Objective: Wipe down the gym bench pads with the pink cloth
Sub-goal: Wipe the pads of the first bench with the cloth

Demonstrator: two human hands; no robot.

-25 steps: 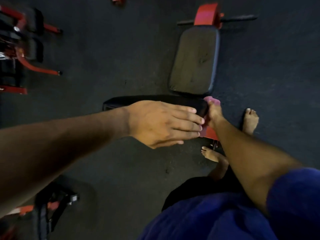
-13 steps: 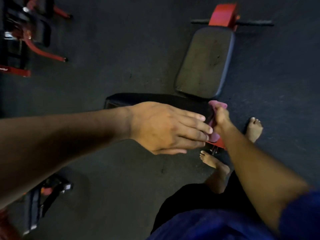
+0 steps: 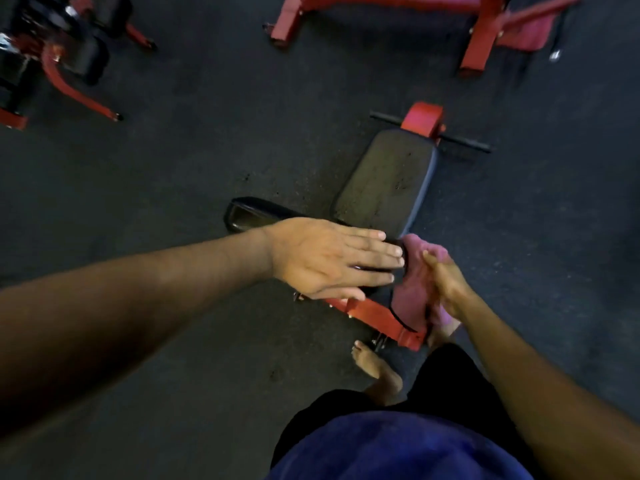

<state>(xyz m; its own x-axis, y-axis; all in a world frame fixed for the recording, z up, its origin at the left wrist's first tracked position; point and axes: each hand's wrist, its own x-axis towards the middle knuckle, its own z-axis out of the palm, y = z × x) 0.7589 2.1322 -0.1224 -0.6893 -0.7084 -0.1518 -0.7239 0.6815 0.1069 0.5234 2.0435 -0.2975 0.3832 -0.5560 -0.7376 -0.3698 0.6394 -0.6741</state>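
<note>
A low gym bench stands on the floor with a dusty black seat pad [image 3: 384, 183] and a glossy black cross pad [image 3: 252, 214] on a red frame [image 3: 374, 315]. My left hand [image 3: 332, 259] lies flat, fingers together, on the cross pad's right part and hides most of it. The pink cloth [image 3: 414, 282] is pressed against the pad's right end. My right hand [image 3: 446, 284] holds the cloth there, fingers pointing away from me.
Dark rubber floor all around. Red-framed machines stand at the top left [image 3: 59, 60] and top right [image 3: 474, 36]. A black crossbar [image 3: 464, 142] sticks out at the bench's far end. My bare feet [image 3: 375, 367] stand just below the red frame.
The view has tilted up and the bench sits lower in frame. My left hand has flattened onto the cross pad. My right hand has drawn the cloth down over the pad's end.
</note>
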